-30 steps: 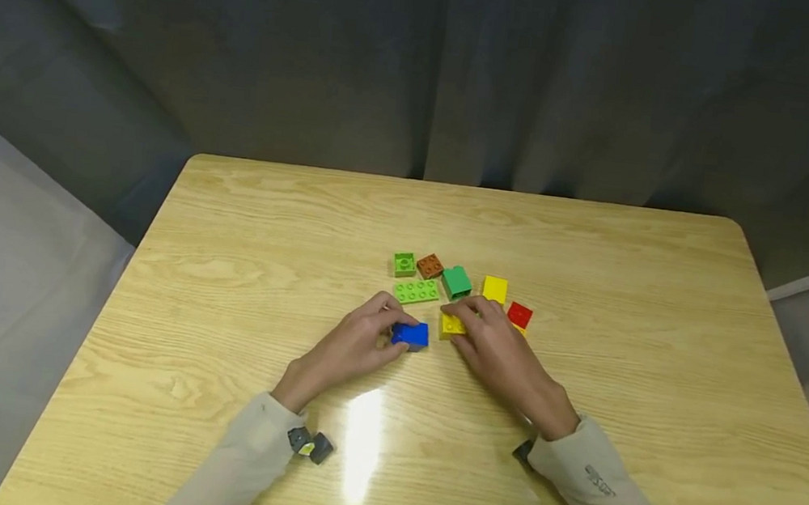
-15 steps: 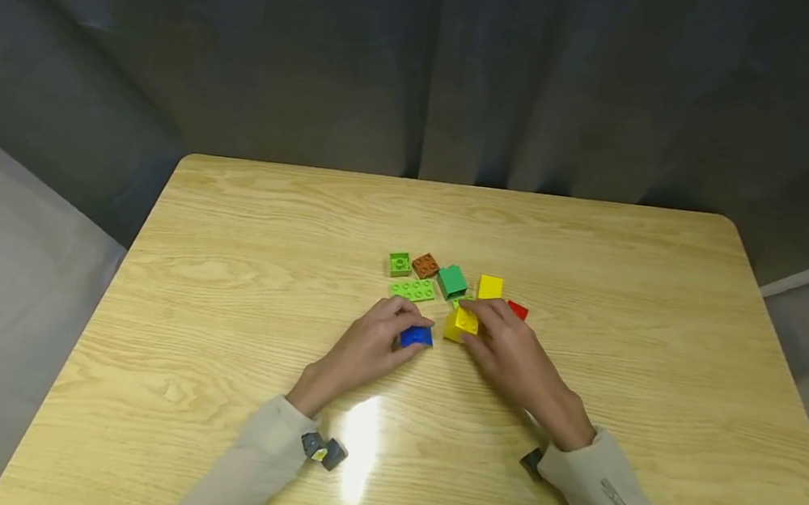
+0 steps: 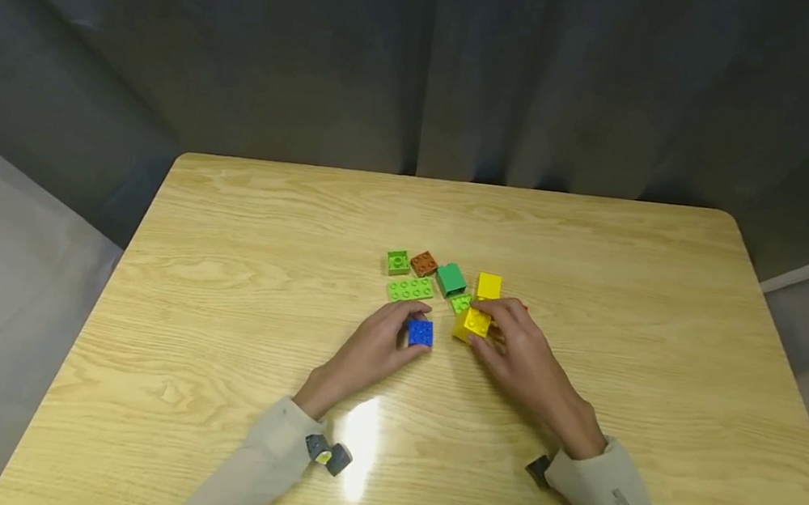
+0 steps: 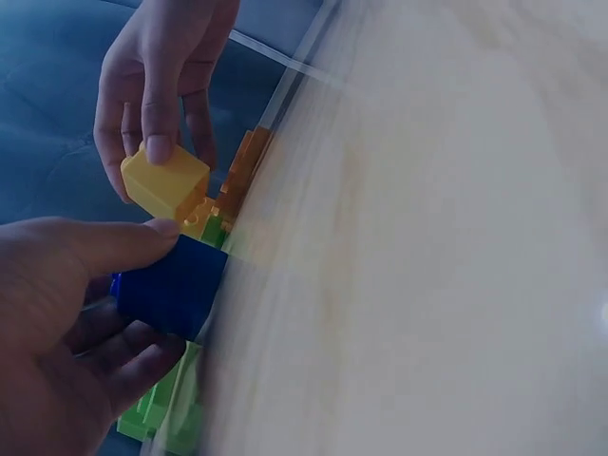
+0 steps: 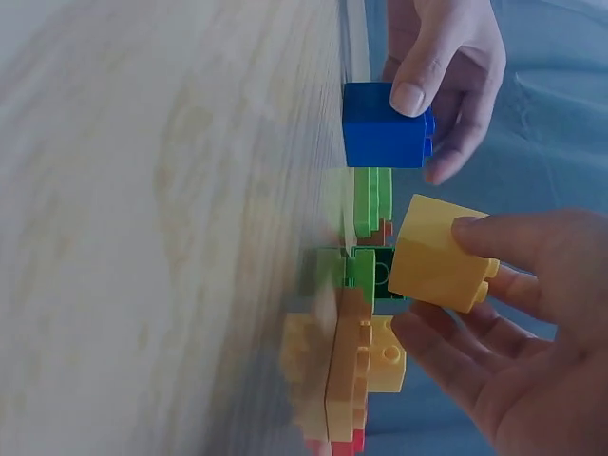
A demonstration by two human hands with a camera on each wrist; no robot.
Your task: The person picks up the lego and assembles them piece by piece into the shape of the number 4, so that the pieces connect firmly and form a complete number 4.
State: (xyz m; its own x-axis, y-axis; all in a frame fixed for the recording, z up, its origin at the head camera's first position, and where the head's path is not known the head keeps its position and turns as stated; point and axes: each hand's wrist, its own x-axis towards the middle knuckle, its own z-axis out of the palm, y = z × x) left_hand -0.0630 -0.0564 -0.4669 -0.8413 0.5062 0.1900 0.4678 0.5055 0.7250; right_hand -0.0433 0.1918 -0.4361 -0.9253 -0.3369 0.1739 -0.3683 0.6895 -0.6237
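Studs up, a blue brick (image 3: 421,333) sits on the wooden table. My left hand (image 3: 366,350) grips it between the thumb on its near side and fingers behind it. To the right, my right hand (image 3: 529,362) pinches a yellow brick (image 3: 473,322) between thumb and fingertips. In the right wrist view this yellow brick (image 5: 439,252) is tilted and held off the tabletop. A small gap separates the two held bricks. Just behind the yellow one lies a lime-green studded brick (image 3: 461,303), partly covered.
Behind the hands lie a flat lime-green brick (image 3: 411,289), an upturned green brick (image 3: 398,262), a brown brick (image 3: 424,263), a dark green block (image 3: 451,280) and another yellow brick (image 3: 489,286). A red piece (image 3: 525,307) is mostly hidden by the right hand. Dark curtain hangs beyond the table.
The blue brick has turned from its side to studs up in my left hand and shifted slightly right. My right hand has tilted the yellow brick and carried it a little right.
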